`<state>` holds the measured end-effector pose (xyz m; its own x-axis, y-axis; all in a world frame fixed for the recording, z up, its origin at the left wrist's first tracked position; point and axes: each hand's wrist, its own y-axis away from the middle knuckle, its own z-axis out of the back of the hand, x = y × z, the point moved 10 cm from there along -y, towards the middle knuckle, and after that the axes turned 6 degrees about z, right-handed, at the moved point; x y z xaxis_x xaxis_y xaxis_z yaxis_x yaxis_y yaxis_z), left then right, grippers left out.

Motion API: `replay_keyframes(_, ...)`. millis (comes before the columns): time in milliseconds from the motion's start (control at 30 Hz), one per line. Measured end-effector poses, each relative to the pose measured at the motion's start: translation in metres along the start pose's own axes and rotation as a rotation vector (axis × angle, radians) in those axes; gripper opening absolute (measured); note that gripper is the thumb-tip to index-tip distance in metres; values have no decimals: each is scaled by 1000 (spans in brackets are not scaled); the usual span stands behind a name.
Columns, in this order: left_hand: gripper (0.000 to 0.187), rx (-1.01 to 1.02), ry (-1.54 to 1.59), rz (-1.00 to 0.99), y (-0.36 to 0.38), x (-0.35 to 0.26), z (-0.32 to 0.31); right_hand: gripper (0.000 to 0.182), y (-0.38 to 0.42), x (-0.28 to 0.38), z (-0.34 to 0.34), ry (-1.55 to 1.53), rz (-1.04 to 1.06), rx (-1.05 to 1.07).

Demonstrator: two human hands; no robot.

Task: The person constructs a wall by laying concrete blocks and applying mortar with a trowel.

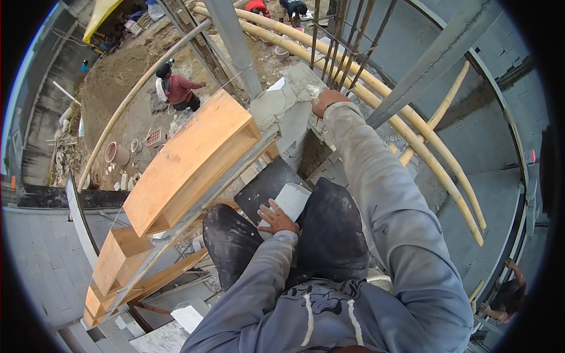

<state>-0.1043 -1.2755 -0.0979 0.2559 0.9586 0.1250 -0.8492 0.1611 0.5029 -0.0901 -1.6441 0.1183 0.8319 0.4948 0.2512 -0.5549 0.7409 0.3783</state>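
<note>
My left hand (278,219) lies with its fingers spread on a pale grey block (292,200), which rests between my knees on a dark board (268,182). Stretched out ahead, my right hand (327,101) is at the mortar-covered top of a block wall (297,88), beside the upright steel bars (338,53). Its fingers are curled, with something whitish at their tips that is too small to make out. Left of the board stands a long wooden box form (191,159).
Bamboo poles (400,112) curve past on the right, crossed by a grey metal post (435,62). Another metal post (234,47) rises ahead. Below, a person in a red top (179,88) stands near buckets (118,154) and a crate (156,137). Another person (509,297) is at the lower right.
</note>
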Motion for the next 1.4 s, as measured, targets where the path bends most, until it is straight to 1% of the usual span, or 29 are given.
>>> replay_keyframes(33, 131, 3, 5, -6, 0, 0, 0, 55, -2, -1, -7, -17, 44, 17)
replay_keyframes(133, 132, -2, 4, -10, 0, 0, 1, 57, 14, -10, -23, -80, 80, 17)
replay_keyframes(300, 132, 18, 14, -21, 4, 0, 10, 59, 64, -29, -37, -122, 91, 21)
replay_keyframes(367, 133, 41, 8, -26, 4, 0, 5, 60, 86, -44, -44, -183, 66, -26)
replay_keyframes(400, 133, -10, 7, -22, -1, 0, -1, 60, 98, -53, -48, -186, 57, -28)
replay_keyframes(433, 134, -62, 4, -20, -1, 1, 2, 62, 112, -60, -60, -211, 62, 57)
replay_keyframes(467, 134, -61, -8, -30, -2, 1, 0, 64, 128, -68, -73, -240, 65, 142)
replay_keyframes(533, 132, 14, 8, -9, -2, 1, 3, 64, 174, -86, -72, -348, -14, 121)
replay_keyframes(600, 133, 13, -4, -15, -6, 1, -2, 60, 214, -125, -102, -582, -133, 123)
replay_keyframes(667, 111, 18, -16, -20, -6, 1, 0, 55, 269, -122, -76, -706, -270, 224)
replay_keyframes(700, 94, -76, -31, -3, -18, 4, -13, 48, 289, -133, -71, -717, -255, 170)
replay_keyframes(733, 78, -162, -43, -8, -28, 5, -27, 44, 311, -154, -75, -643, -169, 82)
replay_keyframes(800, 57, -48, 0, -11, -25, 4, -17, 42, 372, -183, -85, -821, -314, 131)
replay_keyframes(833, 58, -130, -34, -16, -27, 4, -16, 39, 406, -206, -91, -756, -389, 136)
replay_keyframes(867, 58, -180, -34, -15, -24, 4, -19, 37, 441, -228, -85, -596, -410, 20)
replay_keyframes(933, 58, -300, -29, -44, -28, 6, -24, 37, 513, -266, -90, -434, -484, 24)
replay_keyframes(967, 58, -362, -9, -60, -33, 8, -26, 35, 559, -285, -105, -528, -732, 147)
replay_keyframes(1000, 58, -392, -1, -74, -35, 9, -29, 35, 602, -287, -107, -633, -953, 153)
replay_keyframes(1067, 58, -444, 20, -95, -41, 10, -30, 33, 658, -277, -114, -683, -1118, 311)
replay_keyframes(1100, 58, -461, 30, -103, -44, 11, -30, 33, 674, -280, -122, -689, -1133, 306)
replay_keyframes(1167, 58, -494, 41, -123, -50, 12, -31, 41, 711, -277, -178, -626, -1147, 598)
replay_keyframes(1200, 58, -505, 45, -127, -53, 12, -31, 41, 713, -276, -197, -632, -1153, 599)
replay_keyframes(1267, 58, -526, 56, -133, -55, 14, -33, 57, 698, -286, -221, -211, -988, 632)
replay_keyframes(1300, 58, -528, 52, -136, -57, 12, -33, 57, 696, -291, -246, -217, -982, 633)
replay_keyframes(1367, 58, -540, 50, -134, -58, 15, -32, 50, 709, -310, -276, -51, -1182, 693)
replay_keyframes(1400, 58, -544, 48, -135, -58, 15, -31, 50, 702, -308, -280, -54, -1175, 693)
